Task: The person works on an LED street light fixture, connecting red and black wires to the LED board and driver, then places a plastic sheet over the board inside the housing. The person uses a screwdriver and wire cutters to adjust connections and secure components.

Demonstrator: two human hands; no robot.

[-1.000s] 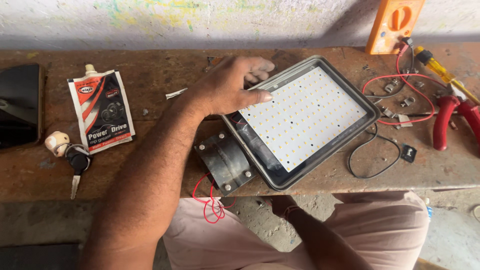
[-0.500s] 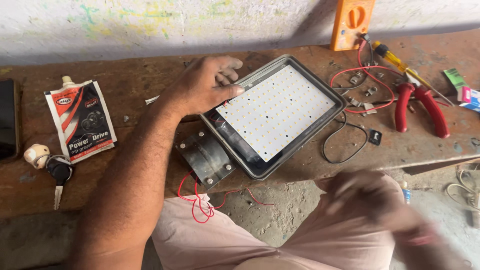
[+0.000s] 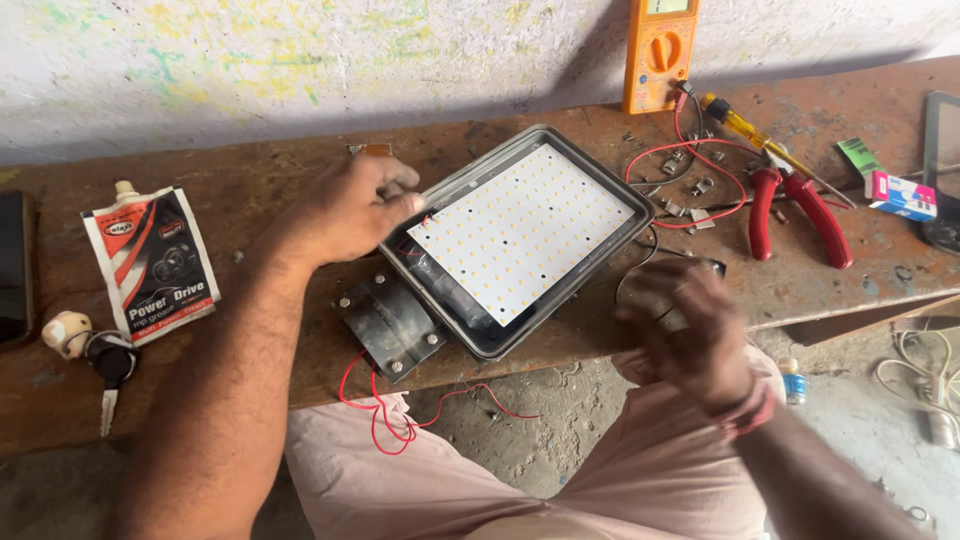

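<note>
Nearest the person, the right hand [image 3: 690, 325] is hovering at the front edge of the workbench [image 3: 250, 170], blurred, fingers curled loosely; whether it is gripping anything I cannot tell. Thin red wires [image 3: 385, 415] are dangling off that front edge over the lap. Just beyond, the LED floodlight [image 3: 520, 235] is lying at the middle of the bench, tilted diagonally, its dark mounting bracket [image 3: 390, 322] reaching toward the front edge and its white LED board [image 3: 525, 230] facing up. The left hand [image 3: 350, 205] is pressing on the lamp's left rim, fingers bent over the housing edge, steadying rather than clasping it. Toward the left end a grease pouch [image 3: 155, 262] and a key [image 3: 108, 365] are lying; toward the right end red-handled pliers [image 3: 795, 205] and a screwdriver [image 3: 740, 125] are resting, and an orange multimeter [image 3: 660, 55] is leaning at the back edge. The likely trouble: the bracket is overhanging close to the front edge, so a push from the left hand could be tipping the lamp off, or the loose wires could be snagging on the knee. Compared with half a second ago, the right hand has risen from the lap to the bench edge, while the left is still holding the same rim
</note>
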